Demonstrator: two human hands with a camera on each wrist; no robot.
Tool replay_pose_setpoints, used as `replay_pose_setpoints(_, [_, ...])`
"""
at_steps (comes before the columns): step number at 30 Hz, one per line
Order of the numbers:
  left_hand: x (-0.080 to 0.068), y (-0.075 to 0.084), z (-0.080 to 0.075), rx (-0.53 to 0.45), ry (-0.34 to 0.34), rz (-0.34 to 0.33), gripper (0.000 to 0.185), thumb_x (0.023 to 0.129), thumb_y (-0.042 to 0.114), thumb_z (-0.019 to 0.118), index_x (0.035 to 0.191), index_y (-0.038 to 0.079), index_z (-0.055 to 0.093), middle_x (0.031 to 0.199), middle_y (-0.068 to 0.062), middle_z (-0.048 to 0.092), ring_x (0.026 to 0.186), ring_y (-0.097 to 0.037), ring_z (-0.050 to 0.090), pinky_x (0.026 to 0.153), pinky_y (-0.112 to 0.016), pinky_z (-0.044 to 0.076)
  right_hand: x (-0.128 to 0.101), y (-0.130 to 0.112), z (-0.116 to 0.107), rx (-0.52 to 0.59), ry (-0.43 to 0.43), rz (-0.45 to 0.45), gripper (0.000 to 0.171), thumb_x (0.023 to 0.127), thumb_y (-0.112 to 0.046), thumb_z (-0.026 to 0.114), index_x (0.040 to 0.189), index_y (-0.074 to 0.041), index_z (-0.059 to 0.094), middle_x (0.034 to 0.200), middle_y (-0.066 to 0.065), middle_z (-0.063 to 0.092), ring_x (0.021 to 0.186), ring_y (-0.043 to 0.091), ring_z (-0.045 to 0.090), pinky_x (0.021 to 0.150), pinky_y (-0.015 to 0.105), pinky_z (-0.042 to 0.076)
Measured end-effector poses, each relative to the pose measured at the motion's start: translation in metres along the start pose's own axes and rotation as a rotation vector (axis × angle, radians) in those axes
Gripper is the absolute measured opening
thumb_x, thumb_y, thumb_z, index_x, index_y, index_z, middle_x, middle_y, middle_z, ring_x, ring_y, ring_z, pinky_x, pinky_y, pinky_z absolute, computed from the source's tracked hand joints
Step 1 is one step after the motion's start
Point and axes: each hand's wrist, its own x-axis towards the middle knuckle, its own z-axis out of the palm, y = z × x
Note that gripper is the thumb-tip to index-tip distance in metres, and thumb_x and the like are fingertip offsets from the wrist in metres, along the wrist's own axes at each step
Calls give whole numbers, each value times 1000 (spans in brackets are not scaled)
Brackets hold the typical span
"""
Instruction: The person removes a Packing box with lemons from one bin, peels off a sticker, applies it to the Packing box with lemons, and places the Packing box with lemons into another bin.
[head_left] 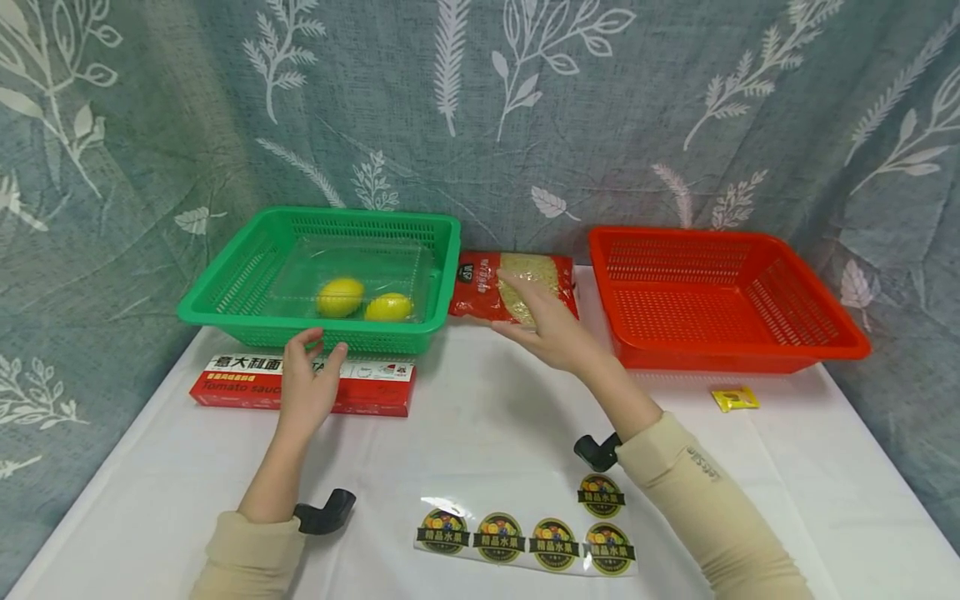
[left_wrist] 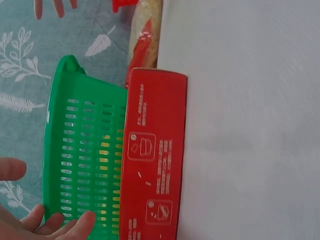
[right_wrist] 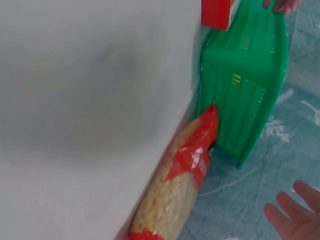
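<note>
Where leaf-print curtain [head_left: 480, 125] hangs, white-clothed table [head_left: 480, 417] below.

A green basket [head_left: 225, 287] holding two yellow lemons [head_left: 340, 297] faces a red basket [head_left: 817, 337] on a white tablecloth [head_left: 480, 392] — behind, a grey-blue curtain [head_left: 480, 108] with white leaf sprigs. Nearby: a red-and-white tomato sauce box [head_left: 367, 387], a red packet [head_left: 480, 292], black-and-green round stickers [head_left: 525, 533].
</note>
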Motion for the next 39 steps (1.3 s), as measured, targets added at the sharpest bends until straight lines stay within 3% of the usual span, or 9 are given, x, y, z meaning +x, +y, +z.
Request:
replay_pose_setpoints(9, [3, 3, 5, -150, 72, -154, 51, 96, 24, 43, 136, -2, 26, 140, -16, 29, 130, -26, 31, 99, -40, 36, 12, -10, 13, -12, -28, -29, 68, 88, -39, 58, 144, -14, 28, 144, 5, 33, 132, 24, 27, 106, 45, 26])
replay_pose_setpoints(16, [9, 5, 9, -258, 115, -245, 50, 96, 23, 43, 135, -1, 25, 129, -12, 33, 105, -16, 42, 90, -34, 44, 21, -11, 23, -2, -16, -43, 67, 88, -39, 58, 143, -13, 30, 142, 4, 37, 130, 23, 32, 104, 42, 30])
replay_pose_setpoints(24, [13, 5, 15, -510, 153, -282, 51, 96, 18, 44, 136, 1, 18, 112, -1, 33, 113, -17, 38, 96, -32, 41, 32, -16, 33, 9, 0, -30, 68, 87, -40, 60, 143, -13, 32, 142, 4, 37, 130, 23, 32, 104, 41, 30])
replay_pose_setpoints(28, [16, 5, 17, -630, 186, -299, 56, 96, 17, 44, 138, 4, 11, 121, -6, 32, 119, -19, 39, 96, -29, 41, 37, -20, 39, 24, -12, -32, 67, 87, -38, 60, 142, -12, 32, 142, 6, 37, 130, 23, 32, 105, 41, 30])
replay_pose_setpoints(32, [20, 6, 18, -752, 222, -310, 64, 95, 14, 46, 140, 7, 2, 132, -13, 24, 113, -17, 44, 94, -25, 42, 39, -24, 44, 29, -39, -3, 67, 88, -40, 58, 143, -15, 30, 142, 6, 36, 131, 24, 30, 104, 42, 30])
replay_pose_setpoints(39, [26, 10, 22, -916, 283, -312, 66, 91, 5, 50, 136, 12, 3, 113, -7, 30, 98, -15, 47, 90, -27, 45, 43, -25, 51, 3, -21, -12, 64, 88, -39, 58, 142, -15, 33, 141, 4, 39, 128, 21, 36, 103, 37, 33])
